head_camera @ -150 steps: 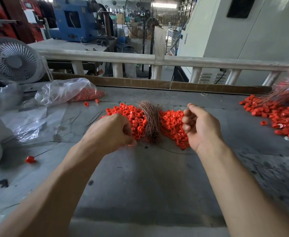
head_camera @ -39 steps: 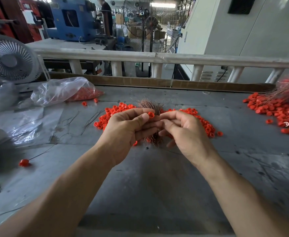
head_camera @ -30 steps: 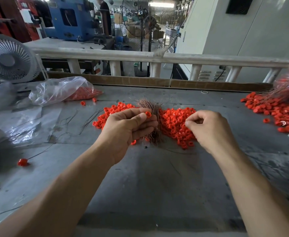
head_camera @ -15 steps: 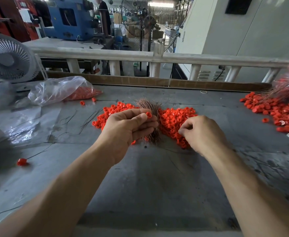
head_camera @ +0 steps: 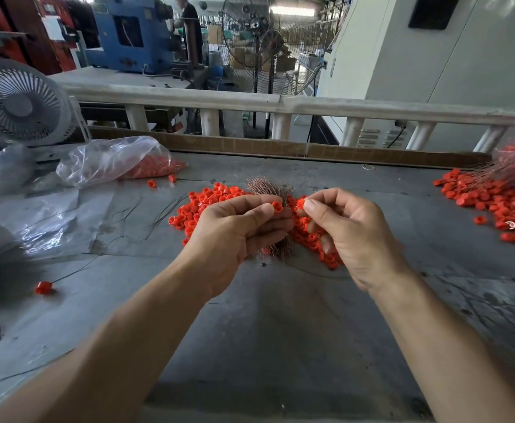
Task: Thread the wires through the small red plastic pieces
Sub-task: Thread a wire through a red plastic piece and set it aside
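Holding one small red plastic piece [head_camera: 277,205] pinched between thumb and forefinger, your left hand [head_camera: 234,236] hovers above the heap of loose red pieces [head_camera: 202,206] on the grey worktable [head_camera: 280,331], while your right hand [head_camera: 350,233] is closed at the fingertips close beside it, a second red piece [head_camera: 300,203] showing at its thumb; whether a wire is caught in that pinch is too fine to tell. A bundle of copper-coloured wires [head_camera: 270,190] lies across the heap just behind both hands, and a far pile of red pieces with wires [head_camera: 494,203] sits well apart at your right. To do this step well, steady the left-hand piece with its hole turned toward the right hand, bring the fingertips nearly together, and feed a single strand straight, not at a slant, so it does not buckle. Half a second ago your right hand was lower, down at the heap; it has since risen and closed in on the left, which has barely shifted.
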`<action>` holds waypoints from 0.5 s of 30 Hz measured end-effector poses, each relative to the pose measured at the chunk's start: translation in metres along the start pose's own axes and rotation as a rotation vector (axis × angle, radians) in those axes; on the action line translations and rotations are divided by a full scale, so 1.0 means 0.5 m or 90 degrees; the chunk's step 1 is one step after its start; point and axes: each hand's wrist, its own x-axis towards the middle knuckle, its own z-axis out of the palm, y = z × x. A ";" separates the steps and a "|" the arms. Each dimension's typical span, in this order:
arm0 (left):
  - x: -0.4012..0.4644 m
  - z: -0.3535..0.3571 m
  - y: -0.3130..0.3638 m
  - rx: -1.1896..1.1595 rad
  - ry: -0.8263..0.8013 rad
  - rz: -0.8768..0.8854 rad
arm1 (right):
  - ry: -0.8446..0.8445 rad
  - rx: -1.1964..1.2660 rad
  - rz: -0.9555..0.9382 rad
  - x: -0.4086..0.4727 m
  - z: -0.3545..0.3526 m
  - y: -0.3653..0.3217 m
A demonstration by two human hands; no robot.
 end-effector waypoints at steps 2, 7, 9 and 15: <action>-0.001 0.003 0.001 -0.003 -0.003 0.003 | -0.006 -0.006 -0.012 -0.003 0.005 0.001; -0.003 0.005 0.002 0.002 0.001 0.004 | -0.020 -0.002 -0.019 -0.005 0.011 0.003; -0.003 0.005 0.002 0.003 0.000 0.005 | -0.031 -0.003 -0.023 -0.004 0.011 0.004; -0.002 0.005 -0.001 0.010 -0.002 0.003 | -0.020 -0.055 -0.066 -0.004 0.013 0.003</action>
